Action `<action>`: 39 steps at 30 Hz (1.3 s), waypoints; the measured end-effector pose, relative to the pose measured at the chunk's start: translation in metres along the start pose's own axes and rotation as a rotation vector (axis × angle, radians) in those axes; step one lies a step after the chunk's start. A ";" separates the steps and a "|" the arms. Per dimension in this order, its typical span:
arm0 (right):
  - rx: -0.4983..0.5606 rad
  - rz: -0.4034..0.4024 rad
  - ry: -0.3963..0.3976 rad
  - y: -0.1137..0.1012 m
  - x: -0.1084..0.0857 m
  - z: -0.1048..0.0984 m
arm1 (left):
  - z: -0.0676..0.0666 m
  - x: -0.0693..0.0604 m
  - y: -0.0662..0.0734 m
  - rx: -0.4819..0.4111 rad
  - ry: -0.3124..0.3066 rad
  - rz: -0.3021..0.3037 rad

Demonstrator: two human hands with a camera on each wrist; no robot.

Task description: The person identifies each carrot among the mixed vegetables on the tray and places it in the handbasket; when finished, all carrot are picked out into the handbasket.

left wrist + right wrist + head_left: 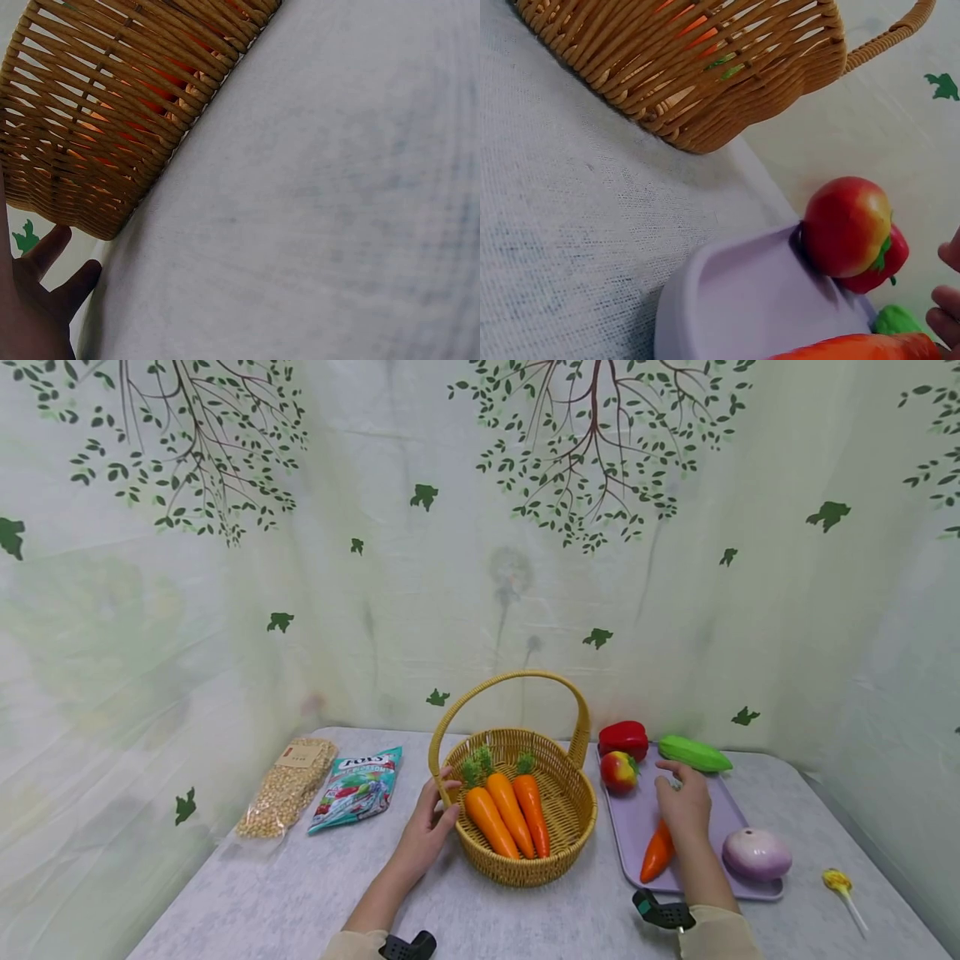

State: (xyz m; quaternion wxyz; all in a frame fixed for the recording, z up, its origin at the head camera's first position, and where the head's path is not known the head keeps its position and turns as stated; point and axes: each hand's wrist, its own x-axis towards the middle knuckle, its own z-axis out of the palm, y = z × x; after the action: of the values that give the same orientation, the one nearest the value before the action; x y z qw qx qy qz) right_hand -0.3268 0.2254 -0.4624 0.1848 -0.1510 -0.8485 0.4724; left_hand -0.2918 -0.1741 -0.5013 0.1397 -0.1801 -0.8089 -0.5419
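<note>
My left hand (431, 821) touches the left side of a round wicker basket (517, 878), near the foot of its tall handle; in the left wrist view its fingers are spread beside the weave. Three orange carrots (489, 821) with green tops lie in the basket. Over the lilac tray (626, 827), my right hand (684, 802) hovers with loosely bent fingers. Below it lies an orange-red carrot (657, 853), its upper end hidden by the hand in the head view. The right wrist view shows fingers (946, 315) just above that carrot, apparently apart from it.
On the tray are a red bell pepper (624, 739), a red-yellow peach-like fruit (618, 773), a ridged green vegetable (694, 753) and a purple-white onion-like vegetable (756, 854). A lollipop (838, 883) lies right. Left are a bag of kernels (288, 789) and a teal packet (356, 789).
</note>
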 end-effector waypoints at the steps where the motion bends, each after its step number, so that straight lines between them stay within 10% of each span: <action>1: -0.014 0.003 -0.014 0.000 0.000 0.000 | 0.000 0.000 0.000 0.002 -0.001 0.002; 15: -0.304 0.025 -0.363 0.007 0.005 -0.015 | -0.001 -0.001 -0.002 0.009 -0.008 0.046; 23: -0.210 -0.026 -0.400 0.012 0.009 -0.017 | 0.000 0.000 -0.002 0.008 -0.003 0.022; 39: 0.084 0.135 -0.357 0.003 0.007 -0.025 | 0.000 -0.002 -0.001 -0.003 -0.003 -0.004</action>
State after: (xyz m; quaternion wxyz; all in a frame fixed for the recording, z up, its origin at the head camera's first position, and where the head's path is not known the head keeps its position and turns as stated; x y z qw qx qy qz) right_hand -0.3216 0.2492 -0.4514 0.0055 -0.1135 -0.8353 0.5379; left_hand -0.2908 -0.1746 -0.5032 0.1372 -0.1793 -0.8086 -0.5433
